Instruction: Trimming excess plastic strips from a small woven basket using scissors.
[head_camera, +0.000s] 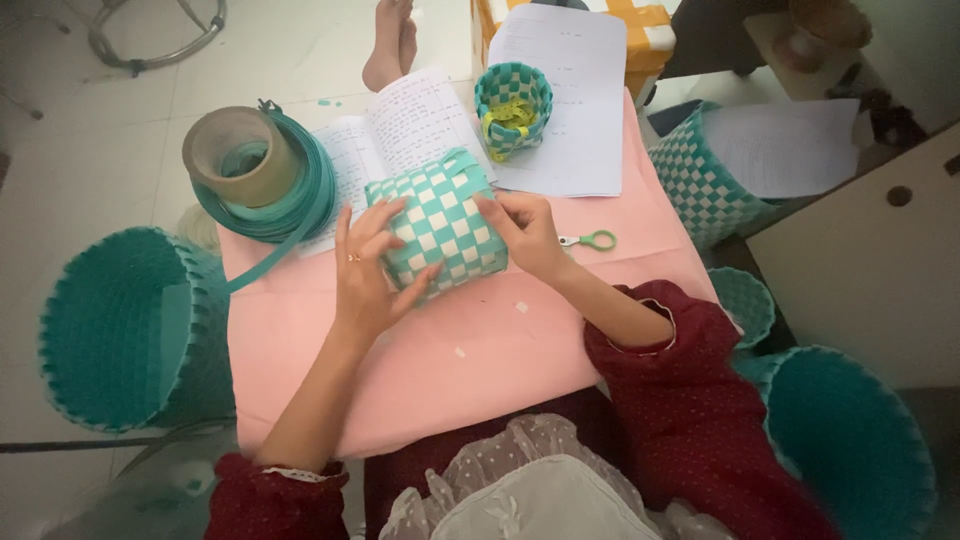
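**Teal-and-white basket being woven on the pink sheet**

Teal and white strips are forming a small checkered basket (440, 228), and I am holding it tilted on the pink sheet (420, 360), just in front of the open notebook (400, 130). My left hand (368, 268) is spread half open, with the fingers pressing flat on the woven side and the thumb under the lower edge. My right hand (527, 235) is curled against the right side, its fingertips pinching at the weave; whether a loose strip is between them I cannot tell. To do this well, I am judging that the left hand should be keeping the checks tight and square while the right hand is working. The scissors (590, 240) are lying near the right wrist, and the strip roll (262, 175) is well apart on the left.
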